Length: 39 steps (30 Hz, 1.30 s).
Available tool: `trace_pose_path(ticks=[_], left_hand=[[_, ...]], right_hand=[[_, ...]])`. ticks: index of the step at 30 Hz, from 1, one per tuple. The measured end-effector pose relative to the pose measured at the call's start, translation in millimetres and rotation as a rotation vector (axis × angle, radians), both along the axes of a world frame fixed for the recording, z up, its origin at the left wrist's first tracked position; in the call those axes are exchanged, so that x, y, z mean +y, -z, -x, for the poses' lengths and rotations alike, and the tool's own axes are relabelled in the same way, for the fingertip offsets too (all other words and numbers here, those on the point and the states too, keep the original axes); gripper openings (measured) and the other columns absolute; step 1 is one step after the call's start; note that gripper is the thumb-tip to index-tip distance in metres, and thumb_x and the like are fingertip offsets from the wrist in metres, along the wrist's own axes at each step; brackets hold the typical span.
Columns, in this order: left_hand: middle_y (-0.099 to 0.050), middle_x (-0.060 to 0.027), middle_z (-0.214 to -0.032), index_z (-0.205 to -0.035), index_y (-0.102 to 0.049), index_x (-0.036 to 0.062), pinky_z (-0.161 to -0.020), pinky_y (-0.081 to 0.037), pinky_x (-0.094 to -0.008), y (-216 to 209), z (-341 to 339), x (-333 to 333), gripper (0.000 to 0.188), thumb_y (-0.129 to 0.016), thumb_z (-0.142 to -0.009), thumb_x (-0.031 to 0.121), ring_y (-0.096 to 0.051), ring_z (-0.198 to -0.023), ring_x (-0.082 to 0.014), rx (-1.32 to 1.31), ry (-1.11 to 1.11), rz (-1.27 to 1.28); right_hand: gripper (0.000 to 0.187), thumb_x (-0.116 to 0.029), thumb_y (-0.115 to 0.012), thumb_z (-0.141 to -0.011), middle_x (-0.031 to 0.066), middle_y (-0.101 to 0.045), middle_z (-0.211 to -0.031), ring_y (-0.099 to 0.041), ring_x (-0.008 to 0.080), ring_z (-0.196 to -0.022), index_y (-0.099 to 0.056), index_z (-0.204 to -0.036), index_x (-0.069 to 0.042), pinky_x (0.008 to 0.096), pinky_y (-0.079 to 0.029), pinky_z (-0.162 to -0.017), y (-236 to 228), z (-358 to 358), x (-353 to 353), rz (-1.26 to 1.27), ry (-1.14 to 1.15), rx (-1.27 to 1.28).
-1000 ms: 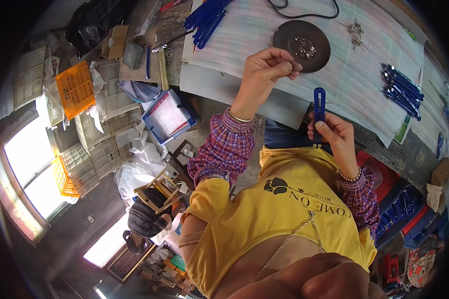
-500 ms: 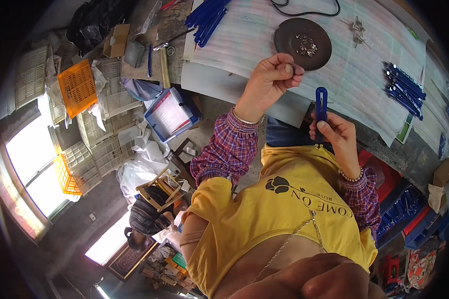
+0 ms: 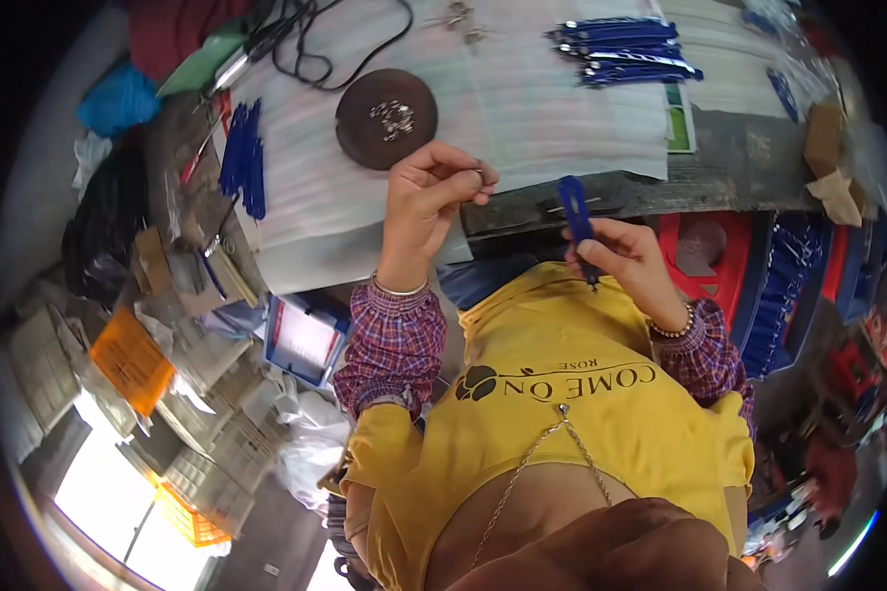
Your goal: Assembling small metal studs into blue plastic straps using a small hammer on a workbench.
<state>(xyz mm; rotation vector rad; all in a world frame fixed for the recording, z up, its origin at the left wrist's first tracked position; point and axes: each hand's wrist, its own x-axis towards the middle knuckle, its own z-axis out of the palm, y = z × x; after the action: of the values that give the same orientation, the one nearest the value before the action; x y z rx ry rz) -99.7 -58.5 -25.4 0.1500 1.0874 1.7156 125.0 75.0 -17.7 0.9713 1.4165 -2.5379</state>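
Note:
My left hand (image 3: 426,207) is raised over the table's near edge, just below a dark round dish (image 3: 356,144). Its thumb and fingers are pinched together on something too small to make out. To the right, my right hand (image 3: 629,258) grips the lower end of a slim blue handle-like piece (image 3: 574,204), held nearly upright. That piece has a rounded top with a long slot, and a thin metal pin sticks out across it. The hands are apart. Small shiny metal parts (image 3: 394,120) lie in the dish.
Blue pieces lie in bundles, one at the far right (image 3: 626,51) and one at the left (image 3: 243,158). A black cable (image 3: 317,69) and several metal pins (image 3: 460,20) rest on the white table covering (image 3: 508,128). Blue pieces fill a tray (image 3: 784,286) at right.
The view has swung, shifting the table's contents left. My left hand stays pinched and has come away from over the dish's rim. The blue piece in my right hand now leans slightly left.

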Motion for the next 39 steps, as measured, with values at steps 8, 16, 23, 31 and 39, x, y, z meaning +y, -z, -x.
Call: trace_pose_path(ticks=[8, 16, 23, 31, 39], left_hand=[[-0.068, -0.0158, -0.083, -0.088, -0.062, -0.0045, -0.064, -0.053, -0.0258, -17, -55, 83, 0.011, -0.065, -0.078, -0.005, -0.064, -0.072, -0.0171, 0.316, 0.336, 0.097], [-0.067, -0.0032, -0.082, -0.087, -0.067, -0.0024, -0.061, -0.048, -0.0200, 5, -112, 133, 0.009, -0.064, -0.078, -0.002, -0.061, -0.068, -0.0071, 0.725, 0.584, 0.142], [-0.063, -0.0022, -0.075, -0.083, -0.069, 0.0001, -0.055, -0.044, -0.0185, 12, -134, 152, 0.010, -0.065, -0.074, -0.002, -0.058, -0.061, -0.0055, 1.026, 0.578, 0.154], [-0.063, -0.0059, -0.073, -0.080, -0.070, 0.0019, -0.052, -0.043, -0.0231, 13, -149, 172, 0.010, -0.065, -0.071, 0.001, -0.057, -0.057, -0.0109, 1.079, 0.580, 0.148], [-0.062, -0.0076, -0.070, -0.074, -0.070, 0.0045, -0.054, -0.046, -0.0302, 19, -154, 176, 0.008, -0.064, -0.069, 0.005, -0.059, -0.060, -0.0201, 1.126, 0.537, 0.153]], right_hand=[[0.024, -0.009, -0.055, -0.092, 0.0058, -0.063, -0.085, -0.060, 0.0113, -0.074, -0.058, -0.111, 0.005, 0.0230, -0.050, -0.069, 6, -87, 26, -0.001, 0.444, -0.149], [0.023, -0.009, -0.054, -0.092, 0.0045, -0.062, -0.085, -0.060, 0.0102, -0.074, -0.058, -0.111, 0.004, 0.0229, -0.050, -0.069, 28, -103, 35, 0.095, 0.408, -0.128], [0.024, -0.008, -0.055, -0.092, 0.0045, -0.063, -0.086, -0.061, 0.0099, -0.076, -0.058, -0.113, 0.004, 0.0234, -0.051, -0.070, 44, -114, 44, 0.147, 0.361, -0.043], [0.023, -0.007, -0.055, -0.092, 0.0052, -0.064, -0.086, -0.061, 0.0099, -0.076, -0.058, -0.111, 0.005, 0.0236, -0.051, -0.071, 51, -124, 53, 0.146, 0.394, -0.044], [0.022, -0.006, -0.055, -0.092, 0.0056, -0.063, -0.085, -0.060, 0.0097, -0.075, -0.058, -0.110, 0.006, 0.0235, -0.050, -0.071, 50, -124, 54, 0.165, 0.392, -0.022]])
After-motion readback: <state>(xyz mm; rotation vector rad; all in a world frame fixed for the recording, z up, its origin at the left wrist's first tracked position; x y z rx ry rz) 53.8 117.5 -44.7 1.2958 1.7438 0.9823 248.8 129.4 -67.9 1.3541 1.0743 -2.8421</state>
